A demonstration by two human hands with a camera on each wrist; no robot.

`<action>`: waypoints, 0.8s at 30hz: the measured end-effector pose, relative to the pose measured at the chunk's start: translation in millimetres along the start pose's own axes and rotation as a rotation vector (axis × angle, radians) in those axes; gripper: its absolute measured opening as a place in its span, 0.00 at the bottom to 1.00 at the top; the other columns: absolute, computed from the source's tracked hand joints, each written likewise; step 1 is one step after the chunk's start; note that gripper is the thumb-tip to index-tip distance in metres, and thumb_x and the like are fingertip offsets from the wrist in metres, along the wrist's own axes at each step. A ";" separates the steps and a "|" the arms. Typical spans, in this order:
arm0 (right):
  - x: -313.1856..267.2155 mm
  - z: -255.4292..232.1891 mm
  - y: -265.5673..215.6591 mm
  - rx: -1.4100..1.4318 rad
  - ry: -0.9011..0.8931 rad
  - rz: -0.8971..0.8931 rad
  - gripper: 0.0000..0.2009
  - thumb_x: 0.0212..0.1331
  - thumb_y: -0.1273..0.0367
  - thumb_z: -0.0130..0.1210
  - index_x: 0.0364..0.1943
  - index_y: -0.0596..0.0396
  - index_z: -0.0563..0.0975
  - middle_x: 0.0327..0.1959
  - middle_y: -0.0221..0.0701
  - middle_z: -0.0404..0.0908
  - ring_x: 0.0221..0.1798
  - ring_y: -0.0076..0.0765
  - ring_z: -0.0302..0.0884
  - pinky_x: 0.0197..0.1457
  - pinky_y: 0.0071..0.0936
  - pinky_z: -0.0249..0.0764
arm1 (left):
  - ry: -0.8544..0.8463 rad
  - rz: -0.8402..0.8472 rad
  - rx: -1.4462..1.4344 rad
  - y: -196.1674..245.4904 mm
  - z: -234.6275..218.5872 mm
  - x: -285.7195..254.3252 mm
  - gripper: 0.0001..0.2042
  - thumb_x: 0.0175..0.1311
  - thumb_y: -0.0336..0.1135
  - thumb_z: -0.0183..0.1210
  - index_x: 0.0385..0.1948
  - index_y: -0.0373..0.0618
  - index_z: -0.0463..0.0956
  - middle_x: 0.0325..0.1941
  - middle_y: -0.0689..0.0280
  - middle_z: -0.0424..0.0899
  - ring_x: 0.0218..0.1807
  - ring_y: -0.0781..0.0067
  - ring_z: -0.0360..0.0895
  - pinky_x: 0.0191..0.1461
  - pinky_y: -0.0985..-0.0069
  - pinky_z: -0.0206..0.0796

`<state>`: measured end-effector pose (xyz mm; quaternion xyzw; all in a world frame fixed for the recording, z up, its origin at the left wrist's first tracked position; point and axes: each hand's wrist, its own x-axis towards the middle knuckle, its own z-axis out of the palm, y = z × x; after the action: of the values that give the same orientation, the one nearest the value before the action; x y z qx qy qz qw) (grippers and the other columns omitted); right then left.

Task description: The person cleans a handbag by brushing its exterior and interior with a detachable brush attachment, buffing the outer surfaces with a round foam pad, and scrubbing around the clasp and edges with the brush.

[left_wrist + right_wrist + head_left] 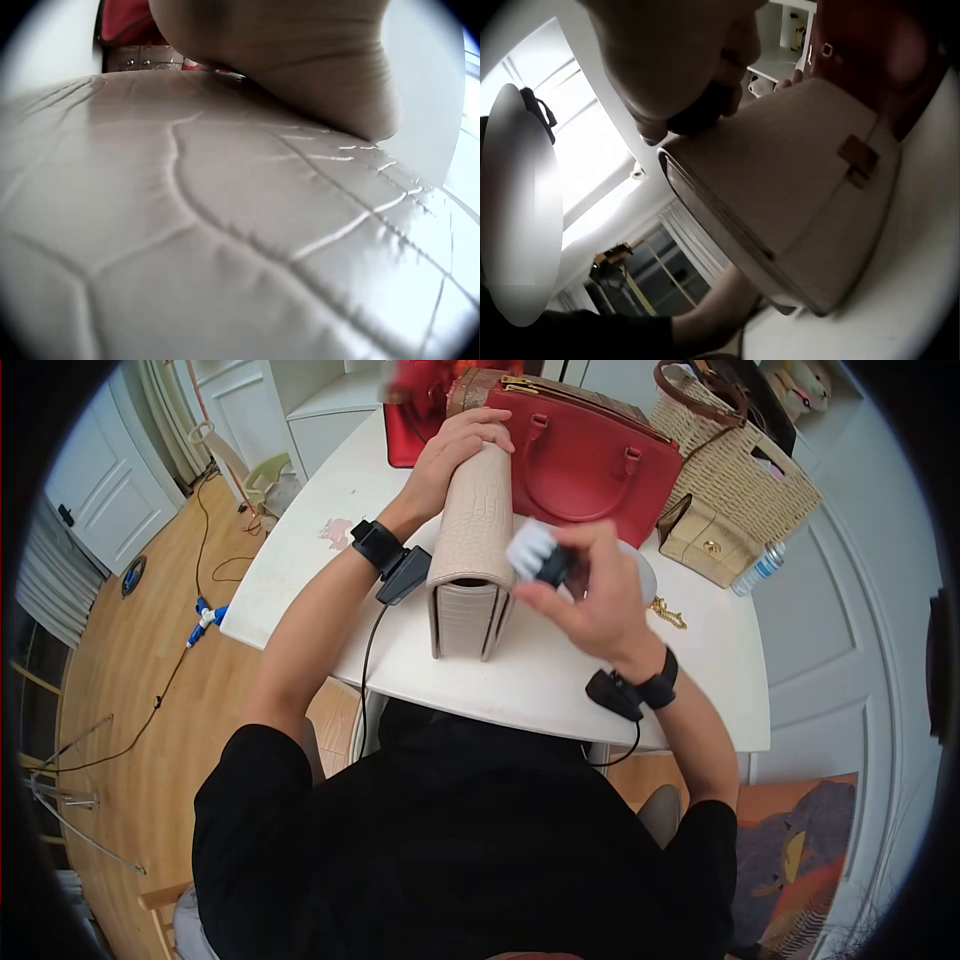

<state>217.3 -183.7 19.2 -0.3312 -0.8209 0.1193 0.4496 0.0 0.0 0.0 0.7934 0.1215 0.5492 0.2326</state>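
A beige crocodile-textured handbag (475, 520) stands on the white table in front of me, its narrow side panel facing me. My left hand (462, 452) rests on the far end of its top, fingers over the edge. In the left wrist view the glossy embossed leather (225, 195) fills the lower part. My right hand (605, 600) grips a small black-handled brush (532, 552) with white bristles, blurred, right beside the bag's right upper edge. The right wrist view shows the bag's flap with a brown clasp (859, 156); the brush bristles are hidden there.
Behind the bag stand a large red handbag (580, 460) and a woven straw bag (740, 460). On the right are a gold bag (708, 542), a blue-and-white bottle (758, 568) and a gold chain (668, 612). A pale round dish (645, 572) is partly behind my right hand.
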 end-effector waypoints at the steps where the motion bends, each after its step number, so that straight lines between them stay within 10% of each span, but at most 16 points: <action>1: -9.5 2.0 0.7 -0.154 -0.034 0.006 0.29 0.56 0.49 0.74 0.45 0.58 0.73 0.28 0.34 0.82 0.27 0.31 0.83 0.30 0.28 0.76 | 0.013 -0.022 -0.059 -3.2 0.5 0.1 0.19 0.73 0.40 0.44 0.44 0.42 0.85 0.64 0.56 0.81 0.75 0.57 0.64 0.79 0.61 0.46; 4: -32.8 19.2 13.4 -0.295 -0.374 -0.174 0.30 0.56 0.46 0.73 0.46 0.57 0.74 0.29 0.37 0.83 0.29 0.39 0.85 0.32 0.33 0.78 | -0.021 -0.104 -0.238 -11.4 -1.2 -4.3 0.20 0.76 0.41 0.43 0.51 0.39 0.82 0.70 0.57 0.75 0.78 0.60 0.60 0.81 0.64 0.44; 13: -12.7 15.7 6.1 0.201 0.018 0.016 0.30 0.52 0.53 0.78 0.48 0.57 0.74 0.30 0.37 0.84 0.28 0.35 0.85 0.31 0.27 0.79 | 0.034 -0.347 -0.512 -19.0 3.4 -11.2 0.21 0.80 0.45 0.42 0.59 0.41 0.76 0.67 0.58 0.73 0.70 0.68 0.68 0.76 0.69 0.56; 19: -30.9 42.3 32.3 -0.194 -0.479 -0.043 0.26 0.51 0.57 0.77 0.44 0.56 0.75 0.21 0.37 0.77 0.22 0.34 0.79 0.30 0.25 0.74 | -0.032 -0.512 -0.577 3.4 -6.7 -9.6 0.20 0.81 0.51 0.45 0.62 0.49 0.69 0.62 0.59 0.76 0.58 0.67 0.79 0.63 0.69 0.72; 24: -23.3 30.5 24.8 0.327 -0.040 0.201 0.31 0.55 0.49 0.75 0.49 0.57 0.73 0.32 0.39 0.84 0.32 0.38 0.86 0.35 0.30 0.79 | -0.181 -0.664 -0.366 47.6 -13.7 2.9 0.25 0.77 0.54 0.52 0.69 0.53 0.65 0.69 0.58 0.72 0.64 0.65 0.76 0.67 0.69 0.69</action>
<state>212.1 -177.1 -25.7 -0.3319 -0.7621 0.3019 0.4668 -14.6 -36.5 30.2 0.7015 0.2507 0.3846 0.5450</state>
